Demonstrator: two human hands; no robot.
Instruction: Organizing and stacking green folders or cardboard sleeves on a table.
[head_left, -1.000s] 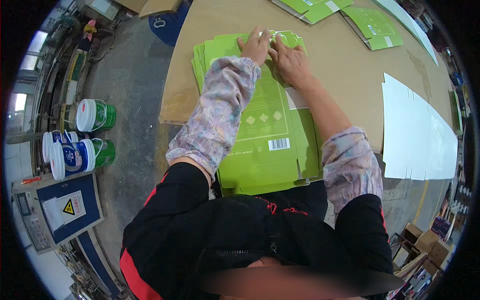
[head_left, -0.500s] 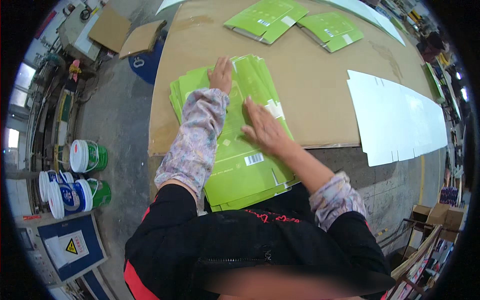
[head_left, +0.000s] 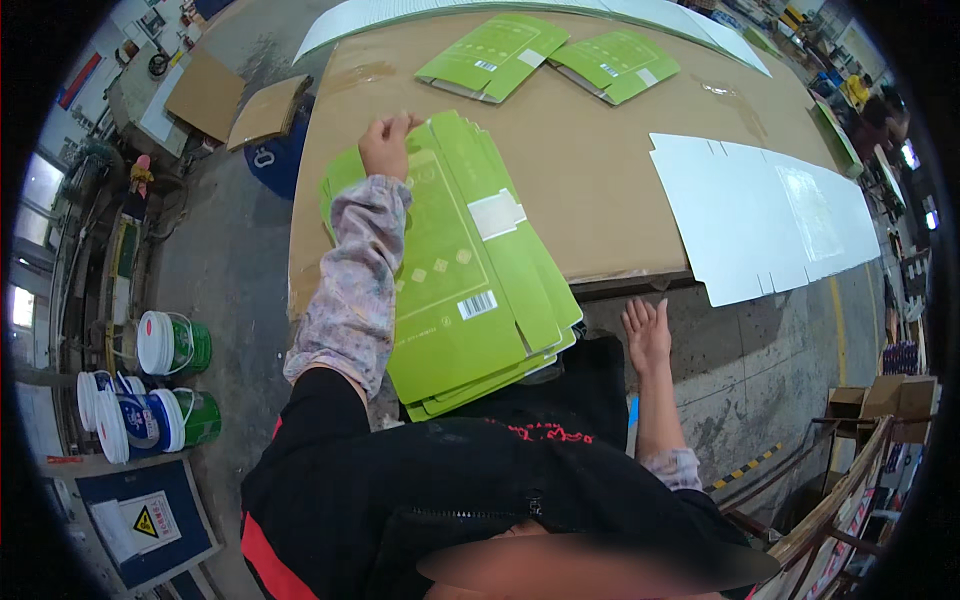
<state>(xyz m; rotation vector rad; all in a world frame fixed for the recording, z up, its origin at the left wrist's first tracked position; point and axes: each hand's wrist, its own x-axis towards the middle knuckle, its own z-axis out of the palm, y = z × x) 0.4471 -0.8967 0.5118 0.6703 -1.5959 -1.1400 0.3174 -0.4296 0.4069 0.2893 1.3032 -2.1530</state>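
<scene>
Flattened green cartons [head_left: 440, 340] lie in a loose stack across the near left edge of the table, some reaching out over my lap. The top one carries a pale barcode patch and a white label strip on its side panel. My left hand [head_left: 388, 146] is at the stack's far end, fingers bent round the top carton's edge; the fingertips are partly hidden. Off the table's near edge, to the right of the stack, my right hand [head_left: 648, 333] is held with its fingers stretched out and nothing in it.
Two more green cartons [head_left: 495, 57] lie at the table's far side. A white die-cut sheet [head_left: 750, 215] overhangs the right edge of the brown-covered table [head_left: 590, 180]. White sheets [head_left: 500, 10] line the far edge. Paint-type buckets [head_left: 175, 343] stand on the floor at left.
My right hand has left the stack and moved right, beyond the table's near edge. My left hand has gone from lying flat on the cartons to curling round the far edge.
</scene>
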